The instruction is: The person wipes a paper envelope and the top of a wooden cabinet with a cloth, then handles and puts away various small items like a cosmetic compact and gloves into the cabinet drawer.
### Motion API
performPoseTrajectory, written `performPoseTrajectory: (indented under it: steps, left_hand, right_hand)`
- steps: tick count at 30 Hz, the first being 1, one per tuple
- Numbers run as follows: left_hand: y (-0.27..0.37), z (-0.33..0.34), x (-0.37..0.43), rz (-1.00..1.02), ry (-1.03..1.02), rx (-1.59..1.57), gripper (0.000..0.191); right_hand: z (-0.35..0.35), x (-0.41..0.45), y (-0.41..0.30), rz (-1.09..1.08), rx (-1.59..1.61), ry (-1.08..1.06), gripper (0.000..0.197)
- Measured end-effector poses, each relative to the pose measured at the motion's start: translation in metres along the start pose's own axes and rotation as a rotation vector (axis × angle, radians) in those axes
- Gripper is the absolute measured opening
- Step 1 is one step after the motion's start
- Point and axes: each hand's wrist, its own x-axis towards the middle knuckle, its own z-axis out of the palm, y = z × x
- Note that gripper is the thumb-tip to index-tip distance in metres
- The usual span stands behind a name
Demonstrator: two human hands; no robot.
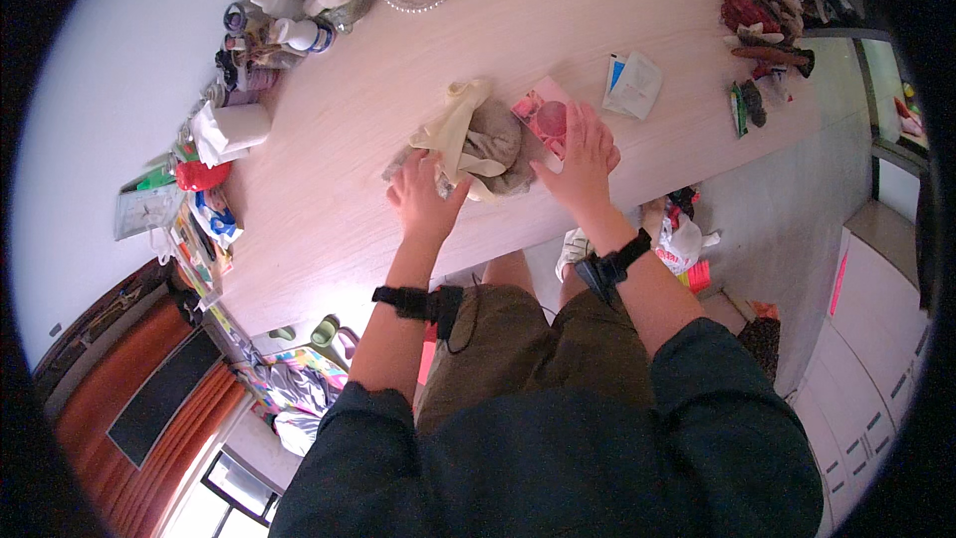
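In front of me on the pale wooden table [336,187] lies a crumpled bundle of grey-brown fabric [493,131]. A cream cloth strip [457,119] is draped over and around it. My left hand [426,198] rests at the bundle's near left edge, thumb apart from the fingers; whether it pinches any fabric is hidden. Just right of the bundle is a flat pink box or card [544,116] with a round printed picture. My right hand [586,157] covers its right side, the fingers over its edge and the thumb spread away below it.
Two small white-and-blue packets [633,86] lie beyond my right hand. Bottles [302,36], a tissue pack [231,131] and a pearl-beaded loop [418,4] line the wall side. Assorted items [754,22] crowd the far right end. Bags [683,243] stand on the floor.
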Motion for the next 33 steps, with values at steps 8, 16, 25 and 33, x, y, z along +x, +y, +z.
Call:
performPoseTrajectory:
  steps: [8, 16, 25, 33]
  left_hand:
    - [0.026, -0.037, -0.038, 0.131, -0.111, -0.744, 0.02]
    - [0.045, -0.005, -0.107, 0.362, -0.382, -0.716, 0.038]
    - [0.119, 0.245, -0.088, 0.941, -0.668, -0.511, 0.039]
    - [0.165, 0.414, -0.021, 1.18, -0.506, -0.233, 0.04]
  right_hand:
    - [-0.011, -0.073, -0.022, -0.468, 0.638, -0.071, 0.082]
    - [0.0, -0.127, 0.042, -0.107, 1.089, -0.524, 0.034]
    - [0.104, -0.159, 0.262, -0.164, 0.986, -0.322, 0.055]
    - [0.197, -0.106, 0.405, -0.192, 1.106, -0.321, 0.08]
